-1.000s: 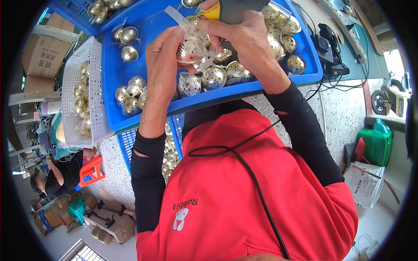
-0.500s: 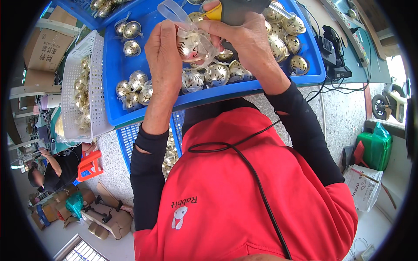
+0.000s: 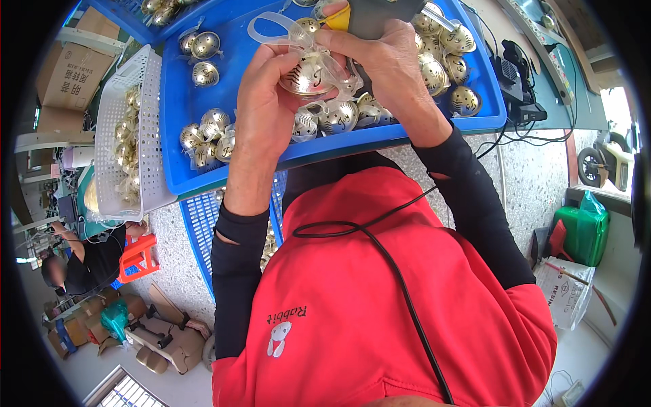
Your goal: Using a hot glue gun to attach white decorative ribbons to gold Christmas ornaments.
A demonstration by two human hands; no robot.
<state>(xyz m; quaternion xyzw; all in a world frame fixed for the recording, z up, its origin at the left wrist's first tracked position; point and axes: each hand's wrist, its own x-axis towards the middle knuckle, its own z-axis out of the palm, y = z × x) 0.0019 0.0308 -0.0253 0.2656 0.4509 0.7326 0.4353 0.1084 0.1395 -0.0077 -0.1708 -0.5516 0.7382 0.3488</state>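
Blue tray [image 3: 227,83] spans upper centre, gold bells [image 3: 339,117] scattered in it. Left hand [image 3: 263,102] cups one bell [image 3: 303,76] above it, upper centre; right hand [image 3: 393,68] grasps the grey tool [image 3: 380,19], thumb by the ribbon [image 3: 253,28]. Judgement: steady the bell, smooth the loop, mind the tool's yellow tip [image 3: 337,17].

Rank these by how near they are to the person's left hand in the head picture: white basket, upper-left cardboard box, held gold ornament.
1. Gold ornament: in the left hand.
2. White basket: to the hand's left.
3. Cardboard box: farther left, beyond the basket.
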